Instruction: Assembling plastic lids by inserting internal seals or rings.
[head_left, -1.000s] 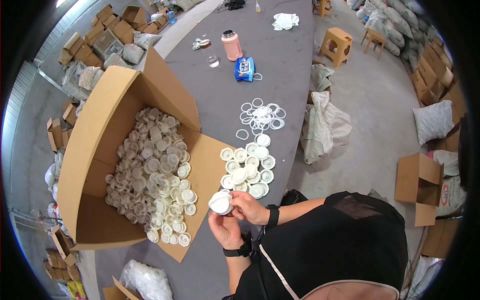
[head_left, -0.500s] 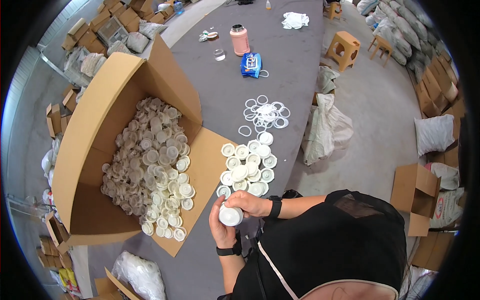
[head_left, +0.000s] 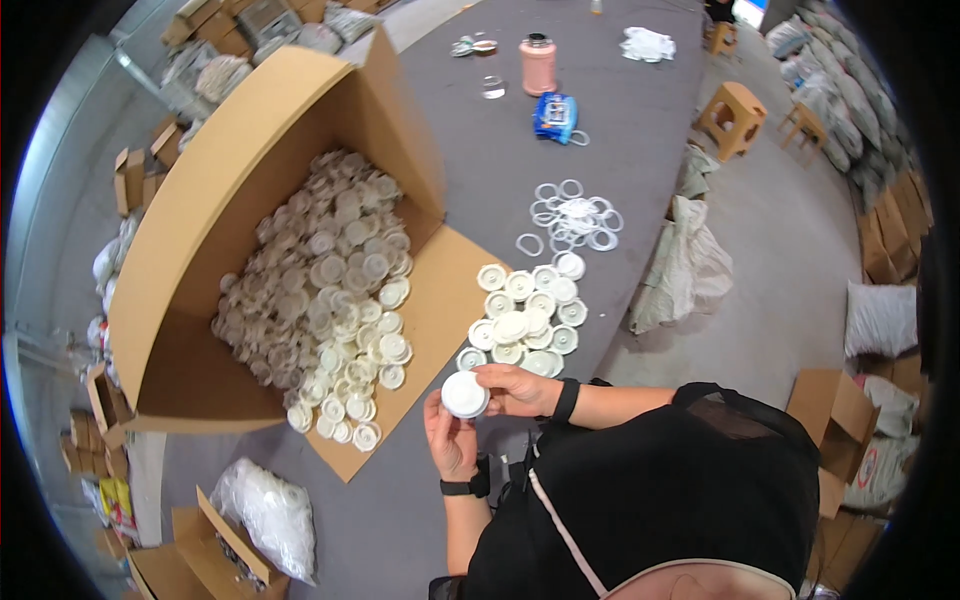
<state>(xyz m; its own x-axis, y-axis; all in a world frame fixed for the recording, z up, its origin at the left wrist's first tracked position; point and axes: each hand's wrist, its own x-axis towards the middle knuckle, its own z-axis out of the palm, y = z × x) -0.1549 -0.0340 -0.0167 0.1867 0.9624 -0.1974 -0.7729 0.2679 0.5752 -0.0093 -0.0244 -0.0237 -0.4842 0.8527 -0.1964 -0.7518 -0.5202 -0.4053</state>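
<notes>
Cardboard box (head_left: 200, 250) lies far left, spilling white caps. Left hand (head_left: 450, 440) and right hand (head_left: 515, 388) both pinch one round white cap (head_left: 465, 394) near the table edge; cap pile (head_left: 525, 320) sits just beyond.

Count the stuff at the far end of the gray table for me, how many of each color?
Pink jar: 1
Blue packet: 1
White cloth: 1
Clear cup: 1
Total: 4
</notes>
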